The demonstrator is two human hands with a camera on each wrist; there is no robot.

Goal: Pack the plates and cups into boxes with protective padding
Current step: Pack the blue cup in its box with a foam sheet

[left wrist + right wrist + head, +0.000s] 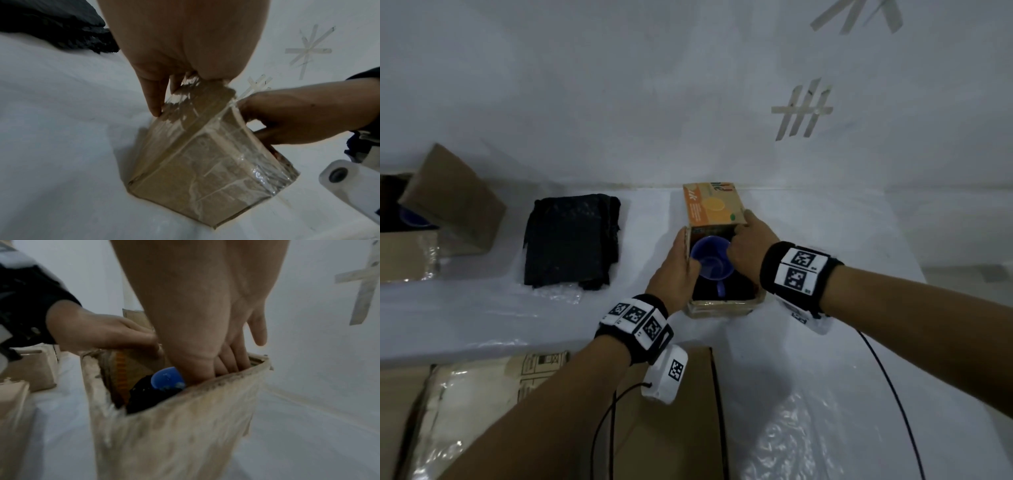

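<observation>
Blue cup [710, 257] upright on dark padding [736, 291] inside small open box [722, 306]

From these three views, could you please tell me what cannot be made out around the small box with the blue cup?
- Right hand fingertips: inside the small cardboard box; the box wall hides them in the right wrist view.
- Blue cup in the left wrist view: fully hidden by the box's taped side.
- Black padding under the cup: its extent is too dark to judge.
- Left box contents: cut off by the head view's edge and a flap.
</observation>
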